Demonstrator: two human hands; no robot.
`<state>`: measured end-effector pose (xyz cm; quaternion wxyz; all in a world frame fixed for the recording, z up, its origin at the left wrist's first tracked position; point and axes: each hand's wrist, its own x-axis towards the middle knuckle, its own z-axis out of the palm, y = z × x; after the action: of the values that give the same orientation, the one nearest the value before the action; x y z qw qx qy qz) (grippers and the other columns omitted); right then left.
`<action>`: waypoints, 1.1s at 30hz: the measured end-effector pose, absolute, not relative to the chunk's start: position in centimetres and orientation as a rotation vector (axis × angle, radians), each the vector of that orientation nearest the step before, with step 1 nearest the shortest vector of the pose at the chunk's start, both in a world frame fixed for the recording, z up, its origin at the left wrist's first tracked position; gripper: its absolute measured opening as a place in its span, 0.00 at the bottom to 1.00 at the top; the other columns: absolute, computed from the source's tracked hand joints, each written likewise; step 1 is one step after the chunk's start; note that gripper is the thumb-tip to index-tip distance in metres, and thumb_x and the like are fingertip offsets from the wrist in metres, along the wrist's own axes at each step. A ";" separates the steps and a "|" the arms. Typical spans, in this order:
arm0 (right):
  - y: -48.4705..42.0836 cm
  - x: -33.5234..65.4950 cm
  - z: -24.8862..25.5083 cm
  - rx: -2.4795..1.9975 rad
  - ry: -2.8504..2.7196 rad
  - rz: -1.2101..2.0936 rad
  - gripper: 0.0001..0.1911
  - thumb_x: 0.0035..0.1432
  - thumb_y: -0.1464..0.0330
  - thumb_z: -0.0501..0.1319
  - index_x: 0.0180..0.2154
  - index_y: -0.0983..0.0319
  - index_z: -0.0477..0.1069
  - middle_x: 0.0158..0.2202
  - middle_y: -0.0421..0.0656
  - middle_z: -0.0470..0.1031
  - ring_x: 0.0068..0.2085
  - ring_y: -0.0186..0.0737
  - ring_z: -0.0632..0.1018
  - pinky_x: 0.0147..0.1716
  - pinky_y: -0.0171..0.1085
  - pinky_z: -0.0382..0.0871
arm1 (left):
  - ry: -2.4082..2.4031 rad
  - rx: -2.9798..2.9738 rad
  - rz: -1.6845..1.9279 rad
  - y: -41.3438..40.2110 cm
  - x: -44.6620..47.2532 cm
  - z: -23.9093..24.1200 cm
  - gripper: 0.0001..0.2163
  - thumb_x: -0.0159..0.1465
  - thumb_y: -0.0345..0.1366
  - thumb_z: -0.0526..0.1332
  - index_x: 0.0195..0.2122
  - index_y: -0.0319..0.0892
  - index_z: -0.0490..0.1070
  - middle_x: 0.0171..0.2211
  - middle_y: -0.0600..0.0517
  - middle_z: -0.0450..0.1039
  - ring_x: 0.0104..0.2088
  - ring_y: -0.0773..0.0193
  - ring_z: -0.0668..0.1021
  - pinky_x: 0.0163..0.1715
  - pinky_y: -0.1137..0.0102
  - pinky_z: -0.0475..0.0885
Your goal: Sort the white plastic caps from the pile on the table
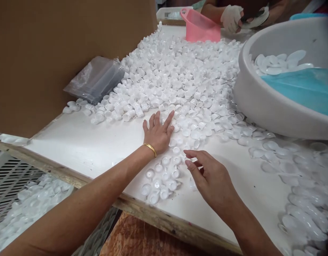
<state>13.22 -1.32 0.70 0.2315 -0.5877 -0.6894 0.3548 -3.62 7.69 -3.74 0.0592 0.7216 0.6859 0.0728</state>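
A big heap of small white plastic cups (180,78) covers the white table (86,142). My left hand (157,133), with a gold bangle on the wrist, lies flat with fingers spread at the near edge of the heap, touching cups. My right hand (206,174) hovers just right of a small cluster of upturned cups (161,177) near the table's front edge. Its fingers are curled, thumb and forefinger close together by a cup; I cannot make out whether they hold one.
A large white basin (260,103) with white lids and a blue sheet stands at right. A pink scoop (200,28) and another person's gloved hand (232,17) are at the back. A clear bag packet (96,80) lies against the cardboard wall (59,46). A crate of cups (27,202) sits below left.
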 end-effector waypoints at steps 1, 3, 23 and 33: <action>-1.3 13.2 0.9 -1.600 -1.886 0.971 0.13 0.60 0.66 0.52 0.45 0.57 0.68 0.43 0.42 0.72 0.33 0.34 0.75 0.31 0.35 0.69 | 2.070 2.181 0.206 7.8 -3.6 -3.6 0.23 0.66 0.47 0.38 0.63 0.62 0.38 0.64 0.49 0.43 0.63 0.50 0.48 0.56 0.45 0.45; -1.1 13.3 1.2 -1.577 -1.873 0.954 0.13 0.60 0.67 0.51 0.45 0.57 0.68 0.42 0.41 0.73 0.33 0.34 0.75 0.32 0.35 0.69 | 2.069 2.191 0.207 7.8 -3.5 -3.4 0.23 0.66 0.48 0.38 0.62 0.62 0.39 0.64 0.50 0.42 0.63 0.51 0.48 0.57 0.45 0.44; 3.5 7.6 0.8 -1.536 -2.690 0.083 0.07 0.54 0.72 0.58 0.34 0.67 0.73 0.36 0.51 0.72 0.43 0.49 0.70 0.40 0.43 0.63 | 2.288 2.252 0.182 1.3 -10.3 -1.4 0.22 0.66 0.48 0.41 0.60 0.57 0.54 0.56 0.43 0.58 0.57 0.51 0.59 0.55 0.47 0.48; 5.5 4.7 0.4 -1.584 -2.415 1.045 0.10 0.58 0.68 0.52 0.31 0.61 0.72 0.30 0.42 0.76 0.31 0.35 0.74 0.27 0.31 0.60 | 2.090 2.232 0.430 -0.9 -10.2 -0.4 0.15 0.63 0.44 0.52 0.49 0.52 0.70 0.50 0.47 0.66 0.50 0.52 0.64 0.46 0.56 0.59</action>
<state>4.71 5.50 0.37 0.0351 -0.5156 -0.7857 0.3401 -10.24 -0.86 -0.39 0.0270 0.7226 0.6765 0.1393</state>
